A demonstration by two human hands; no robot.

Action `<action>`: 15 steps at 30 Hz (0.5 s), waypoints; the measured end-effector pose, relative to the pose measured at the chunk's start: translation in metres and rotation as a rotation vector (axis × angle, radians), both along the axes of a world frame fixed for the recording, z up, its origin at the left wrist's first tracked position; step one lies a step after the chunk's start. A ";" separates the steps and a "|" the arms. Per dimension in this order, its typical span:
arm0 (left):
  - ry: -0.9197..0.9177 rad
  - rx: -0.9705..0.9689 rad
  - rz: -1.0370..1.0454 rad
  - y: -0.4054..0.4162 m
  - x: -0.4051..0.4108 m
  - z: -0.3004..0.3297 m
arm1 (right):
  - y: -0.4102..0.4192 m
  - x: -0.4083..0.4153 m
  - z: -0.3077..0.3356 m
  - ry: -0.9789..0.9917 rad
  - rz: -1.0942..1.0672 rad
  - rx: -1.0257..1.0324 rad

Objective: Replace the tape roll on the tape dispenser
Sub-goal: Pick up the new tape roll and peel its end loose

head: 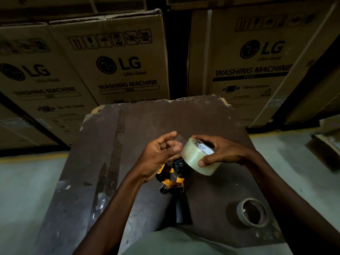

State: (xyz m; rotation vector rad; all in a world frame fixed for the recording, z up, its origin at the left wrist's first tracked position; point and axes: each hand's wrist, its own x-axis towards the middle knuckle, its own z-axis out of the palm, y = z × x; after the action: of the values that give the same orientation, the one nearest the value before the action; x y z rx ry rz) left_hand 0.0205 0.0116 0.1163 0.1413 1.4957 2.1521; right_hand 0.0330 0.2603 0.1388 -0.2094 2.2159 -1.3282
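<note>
the right hand [223, 152] grips the tape roll [195, 159]; left hand [159, 155] fingers pinch its loose end [180, 140], which may fold and stick if slack.

Left hand [160, 155] palm-in, fingers [172, 144] half-curled, thumb up — right hand [222, 151] close beside, arched, gripping from above.

Bare forearms [117, 199], bare left hand [158, 155] and right hand [222, 151], pale grey-green clothing [184, 242].

right hand [223, 153] gripping tape roll [199, 159], left hand [160, 153] pinching its end
</note>
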 end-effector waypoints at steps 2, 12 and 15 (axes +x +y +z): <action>0.038 -0.107 0.005 -0.001 0.000 0.001 | -0.003 -0.003 -0.001 -0.002 0.029 0.057; 0.020 -0.209 -0.108 -0.022 -0.019 -0.008 | -0.011 -0.014 -0.008 -0.034 0.229 0.147; -0.037 -0.161 -0.139 -0.025 -0.021 -0.015 | -0.011 -0.019 -0.011 -0.036 0.258 0.182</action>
State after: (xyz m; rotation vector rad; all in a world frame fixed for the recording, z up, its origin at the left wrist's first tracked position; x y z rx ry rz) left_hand -0.0007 -0.0132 0.1008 0.1439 1.5827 1.9073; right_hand 0.0143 0.2494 0.1280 -0.3852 2.1788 -0.9802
